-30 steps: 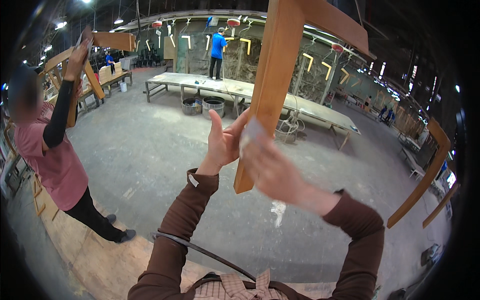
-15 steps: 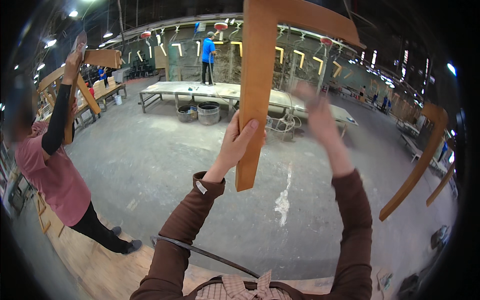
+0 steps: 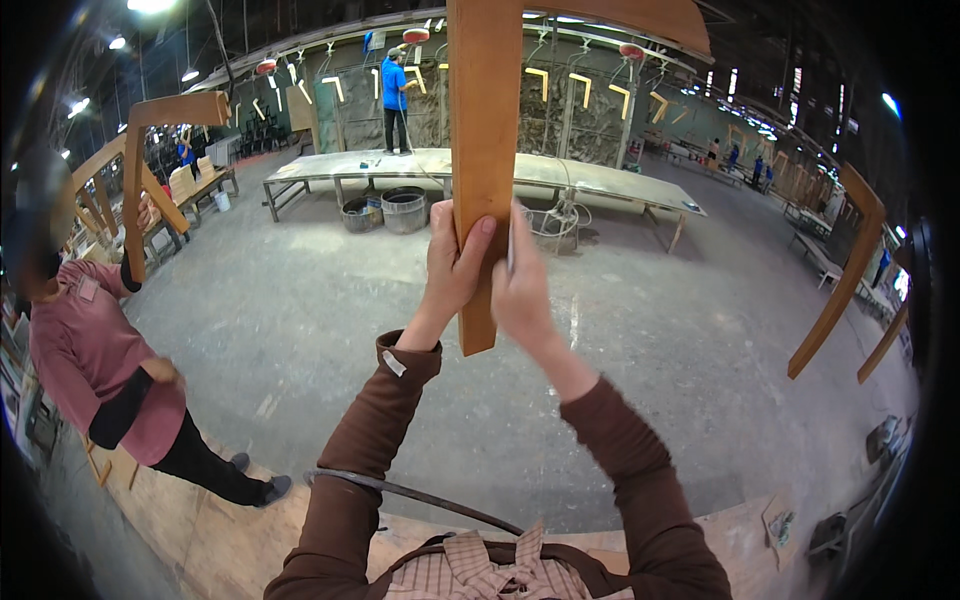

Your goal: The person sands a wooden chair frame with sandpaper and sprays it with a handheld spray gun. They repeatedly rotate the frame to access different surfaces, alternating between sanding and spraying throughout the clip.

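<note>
A brown wooden frame piece [image 3: 487, 120], with a long upright leg and an arm bending right at the top, hangs in front of me. My left hand [image 3: 455, 262] is closed around the lower leg, thumb across its front face. Against the leg's right edge is my right hand [image 3: 524, 295], slightly smeared by motion, fingers pointing up. It pinches a thin pale piece [image 3: 512, 246] whose kind I cannot make out. The top of the frame piece runs out of the picture.
At left, a co-worker in a pink top [image 3: 110, 340] stands beside another hanging wooden frame [image 3: 132, 190]. More frames [image 3: 845, 270] hang at right. A long table [image 3: 330, 172], metal buckets [image 3: 404, 212] and a person in blue [image 3: 394, 95] are ahead. A dark hose [image 3: 420, 495] crosses before me.
My right hand has come down and left from beyond the leg to its right edge. The frame piece sits slightly further left. The co-worker has lowered one arm.
</note>
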The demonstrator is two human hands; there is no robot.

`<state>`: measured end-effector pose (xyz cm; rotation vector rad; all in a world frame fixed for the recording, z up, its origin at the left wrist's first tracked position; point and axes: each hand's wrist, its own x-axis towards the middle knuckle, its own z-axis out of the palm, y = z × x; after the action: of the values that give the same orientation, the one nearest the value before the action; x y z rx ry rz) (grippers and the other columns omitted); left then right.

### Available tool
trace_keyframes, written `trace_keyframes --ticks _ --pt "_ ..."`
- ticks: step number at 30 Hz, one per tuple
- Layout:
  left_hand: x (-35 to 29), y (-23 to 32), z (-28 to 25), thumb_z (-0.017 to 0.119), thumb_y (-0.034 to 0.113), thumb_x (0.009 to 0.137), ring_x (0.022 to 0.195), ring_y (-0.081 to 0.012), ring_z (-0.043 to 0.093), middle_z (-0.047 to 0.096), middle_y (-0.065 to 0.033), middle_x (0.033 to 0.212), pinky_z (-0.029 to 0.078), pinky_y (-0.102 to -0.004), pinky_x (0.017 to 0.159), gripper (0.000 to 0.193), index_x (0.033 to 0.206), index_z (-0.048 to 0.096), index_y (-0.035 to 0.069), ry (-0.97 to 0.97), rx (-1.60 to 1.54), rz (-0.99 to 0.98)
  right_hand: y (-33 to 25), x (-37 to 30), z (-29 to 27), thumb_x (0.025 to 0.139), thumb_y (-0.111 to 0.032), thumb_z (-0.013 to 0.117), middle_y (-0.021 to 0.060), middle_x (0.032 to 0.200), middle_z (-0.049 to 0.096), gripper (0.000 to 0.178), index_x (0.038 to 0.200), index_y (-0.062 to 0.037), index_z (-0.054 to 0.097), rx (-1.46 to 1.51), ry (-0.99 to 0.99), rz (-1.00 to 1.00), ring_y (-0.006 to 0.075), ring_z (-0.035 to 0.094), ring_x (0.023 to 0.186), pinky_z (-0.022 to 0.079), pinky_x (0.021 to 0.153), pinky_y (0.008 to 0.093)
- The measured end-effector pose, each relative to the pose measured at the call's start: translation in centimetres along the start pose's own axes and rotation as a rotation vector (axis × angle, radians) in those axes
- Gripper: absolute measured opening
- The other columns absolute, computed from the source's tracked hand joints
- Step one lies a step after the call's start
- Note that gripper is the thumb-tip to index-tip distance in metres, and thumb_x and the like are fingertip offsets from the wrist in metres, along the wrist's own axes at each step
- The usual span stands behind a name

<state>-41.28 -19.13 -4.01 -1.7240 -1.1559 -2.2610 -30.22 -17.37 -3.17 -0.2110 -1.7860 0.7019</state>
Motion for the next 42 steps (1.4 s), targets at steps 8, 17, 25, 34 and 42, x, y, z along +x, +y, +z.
trace_keyframes --ticks 8,17,25,34,42 --pt "2.0 1.6 -0.3 0.049 0.025 0.098 0.073 -0.0088 0.056 0.061 -0.0063 0.087 0.046 -0.0225 0.066 0.028 0.112 0.047 0.001 -0.217 -0.246 -0.115 10.7 -17.2 2.6 0.084 0.001 0.039 0.0286 0.129 0.048 0.047 0.131 0.0036 0.045 0.002 -0.734 0.352 0.0371 0.045 0.124 0.037 0.103 0.0414" --pt "1.2 1.8 -1.3 0.061 0.016 0.091 0.066 -0.0135 0.060 0.060 -0.0068 0.085 0.050 -0.0269 0.060 0.032 0.115 0.043 0.003 -0.263 -0.336 -0.215 1.0 12.5 -9.8 0.077 0.004 0.041 0.0219 0.111 0.053 0.038 0.113 0.0139 0.045 1.339 0.129 0.241 0.0354 0.053 0.112 0.045 0.100 0.0498" --pt "1.2 3.3 -2.1 0.068 0.008 0.084 0.068 -0.0127 0.060 0.059 -0.0056 0.084 0.050 -0.0264 0.060 0.038 0.113 0.044 0.002 -0.231 -0.279 -0.235 -5.7 24.0 -13.3 0.086 -0.016 0.059 0.0133 0.112 0.061 0.027 0.105 0.0029 0.058 0.744 -0.059 0.175 0.0262 0.053 0.113 0.041 0.099 0.0408" --pt "1.1 4.3 -1.3 0.065 0.005 0.085 0.069 -0.0130 0.059 0.060 -0.0063 0.084 0.049 -0.0269 0.060 0.037 0.115 0.044 0.003 -0.287 -0.287 -0.192 -6.1 21.0 -14.2 0.087 -0.013 0.054 0.0145 0.105 0.063 0.023 0.102 0.0045 0.057 -0.407 0.053 -0.334 0.0301 0.055 0.107 0.046 0.095 0.0415" --pt "1.1 4.1 -3.6 0.066 0.015 0.085 0.068 -0.0148 0.059 0.059 -0.0095 0.086 0.049 -0.0267 0.060 0.041 0.116 0.043 0.004 -0.288 -0.268 -0.230 0.4 24.8 -25.9 0.091 -0.007 0.037 0.0258 0.126 0.042 0.033 0.119 0.0102 0.038 1.221 0.558 0.035 0.0442 0.042 0.118 0.032 0.100 0.0615"
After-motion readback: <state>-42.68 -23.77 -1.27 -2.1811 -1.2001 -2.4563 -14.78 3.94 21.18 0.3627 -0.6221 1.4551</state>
